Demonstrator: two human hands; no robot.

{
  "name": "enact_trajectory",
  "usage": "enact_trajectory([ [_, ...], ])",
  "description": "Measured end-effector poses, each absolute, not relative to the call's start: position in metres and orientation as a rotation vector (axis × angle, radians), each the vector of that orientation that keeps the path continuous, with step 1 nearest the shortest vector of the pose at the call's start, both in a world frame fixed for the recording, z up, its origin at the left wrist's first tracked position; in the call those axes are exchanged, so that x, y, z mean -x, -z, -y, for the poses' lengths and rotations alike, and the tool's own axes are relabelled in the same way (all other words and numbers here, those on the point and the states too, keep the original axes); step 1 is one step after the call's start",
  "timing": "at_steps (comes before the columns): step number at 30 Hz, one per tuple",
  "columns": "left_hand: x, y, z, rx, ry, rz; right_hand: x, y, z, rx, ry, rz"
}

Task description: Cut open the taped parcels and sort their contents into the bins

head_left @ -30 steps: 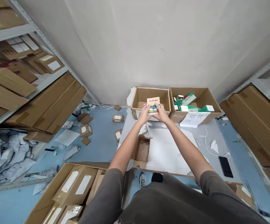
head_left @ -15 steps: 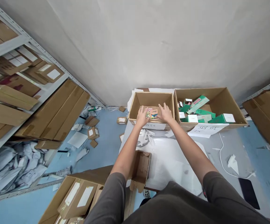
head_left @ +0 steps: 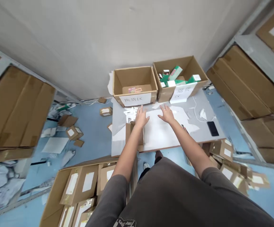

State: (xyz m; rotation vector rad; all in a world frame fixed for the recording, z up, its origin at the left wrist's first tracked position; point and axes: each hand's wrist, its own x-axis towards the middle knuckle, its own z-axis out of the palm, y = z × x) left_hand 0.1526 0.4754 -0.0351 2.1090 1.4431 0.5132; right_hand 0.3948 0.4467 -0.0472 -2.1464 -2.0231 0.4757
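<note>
My left hand (head_left: 141, 117) is over the table with its fingers apart and holds nothing. Just under it is a small open cardboard box (head_left: 140, 138), partly hidden by my forearm. My right hand (head_left: 166, 114), also empty with spread fingers, hovers by a white sheet (head_left: 159, 127) on the tabletop. Beyond my hands stands a cardboard box with a handwritten label (head_left: 137, 99); small colourful packets (head_left: 135, 90) lie on its bottom. To its right, a second labelled cardboard box (head_left: 162, 92) contains several green and white cartons (head_left: 175, 73).
A black phone (head_left: 212, 128) and a white cable (head_left: 195, 108) lie on the table's right side. Paper scraps (head_left: 130, 113) sit left of my left hand. A large carton of parcels (head_left: 54, 189) stands at lower left. Shelves with boxes (head_left: 248, 82) flank both sides.
Both hands have come back out of the left labelled box to above the table, leaving the colourful packets inside. The camera view has shifted, showing more of the right side.
</note>
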Motion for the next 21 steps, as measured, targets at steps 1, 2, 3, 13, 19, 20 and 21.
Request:
enact_trajectory([
  [1,-0.161,0.046,-0.451,-2.115,-0.457,-1.430,-0.399,0.053,-0.419,2.202,-0.487,2.011],
  [2,-0.171,0.057,-0.428,-2.123,-0.405,-1.414,-0.404,0.060,-0.393,2.254,-0.498,1.998],
  [3,-0.180,0.068,-0.406,-2.129,-0.355,-1.391,-0.408,0.066,-0.369,2.303,-0.511,1.985],
  [13,-0.225,0.206,-0.309,-1.833,0.020,-1.641,-0.453,0.192,-0.252,2.564,-0.762,1.867],
  [19,-0.237,0.246,-0.299,-1.842,-0.074,-1.706,-0.464,0.254,-0.253,2.390,-0.694,1.889],
  [20,-0.239,0.246,-0.296,-1.836,-0.073,-1.694,-0.462,0.258,-0.251,2.367,-0.682,1.888],
  [21,-0.241,0.245,-0.292,-1.822,-0.057,-1.680,-0.459,0.259,-0.249,2.347,-0.687,1.891],
])
